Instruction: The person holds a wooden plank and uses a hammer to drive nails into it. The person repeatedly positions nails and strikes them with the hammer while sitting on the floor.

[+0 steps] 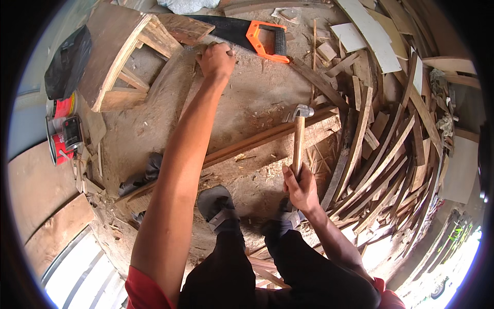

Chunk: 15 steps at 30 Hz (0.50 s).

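Note:
My right hand [301, 188] grips the wooden handle of a claw hammer [299, 129], whose metal head points up and away over a long wooden strip [257, 141] on the dusty floor. My left hand [217, 57] is stretched far forward, its fingers closed on the edge of a thin curved wooden piece [193, 85] lying on the ground. Between my two arms, my feet in dark sandals [218, 206] stand on the floor.
A handsaw with an orange handle [265, 40] lies just beyond my left hand. A wooden frame [121, 56] leans at the upper left, beside a black bag [67, 62] and red cans [64, 131]. A heap of wood strips and offcuts [391, 154] fills the right side.

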### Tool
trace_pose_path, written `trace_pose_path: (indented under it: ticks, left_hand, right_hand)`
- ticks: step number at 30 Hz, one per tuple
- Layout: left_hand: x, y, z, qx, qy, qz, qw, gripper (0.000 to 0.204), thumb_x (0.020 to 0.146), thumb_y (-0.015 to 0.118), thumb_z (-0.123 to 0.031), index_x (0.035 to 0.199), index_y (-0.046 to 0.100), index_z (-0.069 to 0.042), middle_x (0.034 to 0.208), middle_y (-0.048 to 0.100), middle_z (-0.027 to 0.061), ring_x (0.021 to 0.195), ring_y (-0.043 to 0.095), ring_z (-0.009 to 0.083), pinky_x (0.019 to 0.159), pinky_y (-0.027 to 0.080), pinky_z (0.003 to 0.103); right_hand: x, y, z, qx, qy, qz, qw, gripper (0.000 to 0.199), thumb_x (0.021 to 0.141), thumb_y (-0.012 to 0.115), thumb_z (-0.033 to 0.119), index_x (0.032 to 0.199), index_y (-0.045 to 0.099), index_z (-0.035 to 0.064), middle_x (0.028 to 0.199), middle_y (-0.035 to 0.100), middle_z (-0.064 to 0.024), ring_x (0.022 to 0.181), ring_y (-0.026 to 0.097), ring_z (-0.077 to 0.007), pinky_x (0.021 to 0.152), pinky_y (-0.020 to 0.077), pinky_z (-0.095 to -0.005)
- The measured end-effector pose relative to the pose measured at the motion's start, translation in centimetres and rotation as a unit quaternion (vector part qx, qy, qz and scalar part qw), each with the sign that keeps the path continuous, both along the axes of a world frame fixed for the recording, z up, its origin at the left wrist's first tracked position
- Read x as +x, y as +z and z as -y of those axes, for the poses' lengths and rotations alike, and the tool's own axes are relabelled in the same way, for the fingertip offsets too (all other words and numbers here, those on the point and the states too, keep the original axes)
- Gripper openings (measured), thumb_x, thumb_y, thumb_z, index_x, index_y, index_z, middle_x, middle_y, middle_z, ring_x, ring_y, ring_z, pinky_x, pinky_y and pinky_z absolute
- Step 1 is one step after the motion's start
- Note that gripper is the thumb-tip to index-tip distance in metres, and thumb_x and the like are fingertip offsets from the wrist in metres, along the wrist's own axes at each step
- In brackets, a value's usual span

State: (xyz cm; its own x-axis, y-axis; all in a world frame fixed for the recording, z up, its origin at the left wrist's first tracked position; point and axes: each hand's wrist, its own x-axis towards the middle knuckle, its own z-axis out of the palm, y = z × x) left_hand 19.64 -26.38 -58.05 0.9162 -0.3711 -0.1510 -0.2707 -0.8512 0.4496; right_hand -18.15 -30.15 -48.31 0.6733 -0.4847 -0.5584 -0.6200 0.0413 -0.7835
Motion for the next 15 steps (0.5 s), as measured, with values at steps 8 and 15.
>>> trace_pose_path:
  ticks: [8, 15]
  left_hand:
    - [-5.4, 2.8, -3.4, -0.165, -0.06, 0.137, 0.975, 0.012, 0.094, 0.069, -0.018, 0.097, 0.069, -0.006, 0.088, 0.07, 0.0054, 0.083, 0.066, 0.0209, 0.084, 0.049, 0.042]
    - [-22.2, 11.6, -12.8, -0.463, 0.099, -0.357, 0.805, 0.025, 0.101, 0.063, -0.01, 0.124, 0.063, -0.002, 0.092, 0.071, 0.0073, 0.08, 0.065, 0.0117, 0.068, 0.053, 0.027]
  right_hand:
    - [-1.4, 1.0, -1.3, 0.028, 0.019, 0.001, 0.999, 0.044, 0.1, 0.063, 0.042, 0.09, 0.055, 0.0003, 0.06, 0.057, -0.0055, 0.054, 0.059, -0.0144, 0.051, 0.0461, -0.0325]
    - [-2.6, 1.8, -1.6, 0.023, 0.028, 0.021, 0.999, 0.034, 0.104, 0.061, 0.031, 0.09, 0.054, 0.0012, 0.061, 0.055, -0.0016, 0.053, 0.053, -0.0092, 0.048, 0.0413, -0.0267]
